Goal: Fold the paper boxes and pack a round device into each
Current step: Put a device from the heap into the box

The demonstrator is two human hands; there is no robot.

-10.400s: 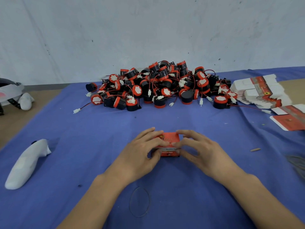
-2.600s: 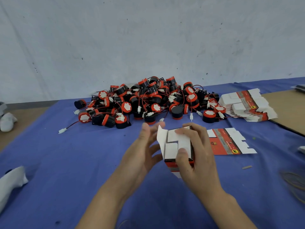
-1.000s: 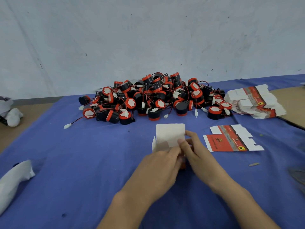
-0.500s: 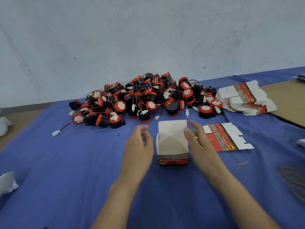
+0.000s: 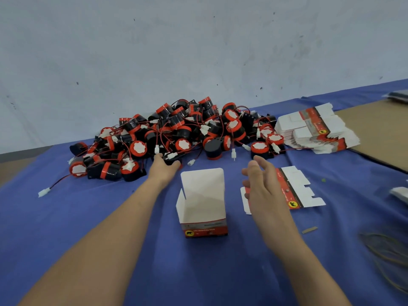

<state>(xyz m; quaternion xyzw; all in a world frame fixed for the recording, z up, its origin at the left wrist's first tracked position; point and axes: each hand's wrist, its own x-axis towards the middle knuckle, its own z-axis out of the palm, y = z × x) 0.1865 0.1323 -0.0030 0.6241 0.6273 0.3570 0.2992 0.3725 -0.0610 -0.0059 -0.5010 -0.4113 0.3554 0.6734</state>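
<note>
A folded paper box (image 5: 203, 204) stands upright on the blue cloth (image 5: 88, 217), top flaps open, white inside; its near face carries a red band with a yellow round emblem and a line of print too blurred to read. The left hand (image 5: 162, 167) reaches to the near edge of the pile of round devices (image 5: 181, 133), fingers closed around one black device (image 5: 173, 161); the right hand (image 5: 262, 186) hovers spread and empty right of the box, over a flat box blank (image 5: 295, 191) bearing the same yellow emblem; far right lies a stack of blanks (image 5: 315, 131) — lettering unreadable.
</note>
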